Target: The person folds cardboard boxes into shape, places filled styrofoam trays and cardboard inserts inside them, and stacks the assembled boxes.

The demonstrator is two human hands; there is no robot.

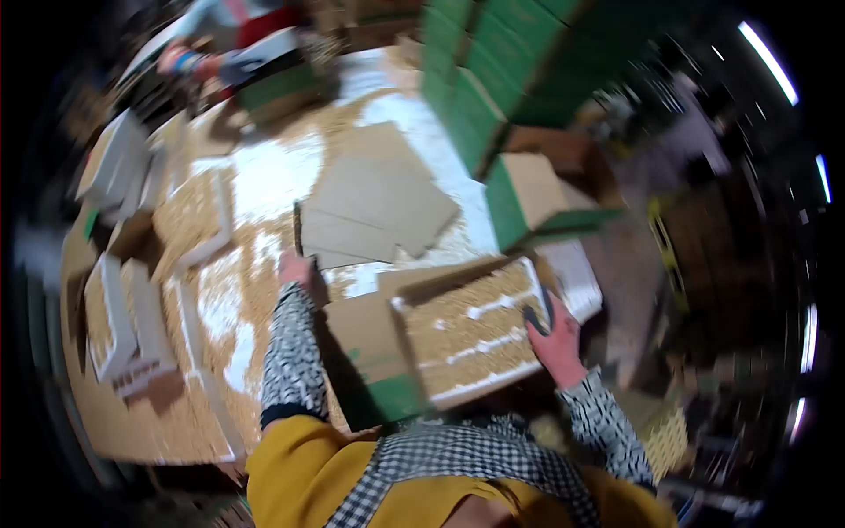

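My left hand, in a pink glove, is at the near left corner of a stack of flat cardboard sheets; its fingers are blurred. My right hand, gloved in pink with dark fingertips, grips the right edge of a white tray filled with tan granular material. That tray sits in an open green and brown carton close to my body. White bars show through the grains.
Green cartons are stacked at the back right, with an open carton below them. White trays and spilled grains lie on the left. A co-worker's gloved hand touches a green box at the far left.
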